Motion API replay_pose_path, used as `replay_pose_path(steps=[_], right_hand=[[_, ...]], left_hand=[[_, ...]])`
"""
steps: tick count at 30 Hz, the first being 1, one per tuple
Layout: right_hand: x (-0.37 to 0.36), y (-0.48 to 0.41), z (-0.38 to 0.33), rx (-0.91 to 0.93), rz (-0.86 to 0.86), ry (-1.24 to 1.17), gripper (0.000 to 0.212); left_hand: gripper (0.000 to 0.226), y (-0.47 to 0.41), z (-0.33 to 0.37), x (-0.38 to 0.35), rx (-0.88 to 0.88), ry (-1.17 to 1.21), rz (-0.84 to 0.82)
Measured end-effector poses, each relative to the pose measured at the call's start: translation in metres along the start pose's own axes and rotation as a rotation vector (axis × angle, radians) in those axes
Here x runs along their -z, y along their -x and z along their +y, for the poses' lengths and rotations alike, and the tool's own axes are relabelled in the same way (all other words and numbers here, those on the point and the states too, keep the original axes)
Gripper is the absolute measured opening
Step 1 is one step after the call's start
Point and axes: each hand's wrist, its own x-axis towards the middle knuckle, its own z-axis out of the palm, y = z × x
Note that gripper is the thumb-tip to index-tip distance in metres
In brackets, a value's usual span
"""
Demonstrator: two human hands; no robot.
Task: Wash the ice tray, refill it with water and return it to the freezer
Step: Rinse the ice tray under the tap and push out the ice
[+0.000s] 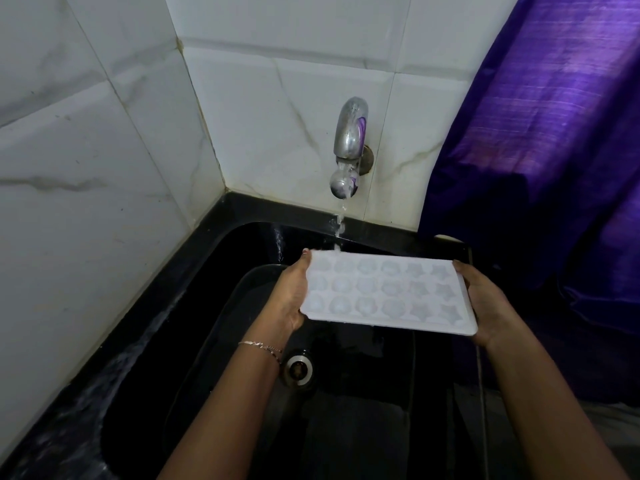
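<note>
White ice tray (388, 292), black sink (214, 299), purple curtain (540, 133) (grey-veined tiles (86, 140)).

The ice tray (386, 294) is held over the sink (214, 341), below the tap (349, 147). The tap sticks out of the back wall (277, 81). Water falls on the tray's back left corner. The left hand (292, 299) is at the tray's left edge, the right hand (485, 303) at its right edge. The drain (298, 367) sits in the sink's bottom, below the tray. A curtain (540, 150) hangs at the sink's right side.
</note>
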Motion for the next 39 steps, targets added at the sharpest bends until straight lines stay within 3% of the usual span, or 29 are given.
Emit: replay_pose_path(steps=[9,20,26,39], right_hand=[[-0.04,0.019,0.046,-0.089,-0.142,0.079,0.039],[-0.077,0.032,0.084,-0.063,-0.227,0.272,0.023],[-0.088,0.028,0.095,-0.034,-0.235,0.265,0.01],[-0.094,0.006,0.081,0.084,-0.174,0.17,0.02]], left_hand=[[0.048,0.032,-0.032,0.066,0.025,-0.01,0.163],[0.046,0.065,-0.055,0.133,-0.062,0.097,0.386],[0.046,0.066,-0.051,0.136,-0.075,0.212,0.442],[0.051,0.033,-0.035,0.113,-0.067,0.306,0.477]])
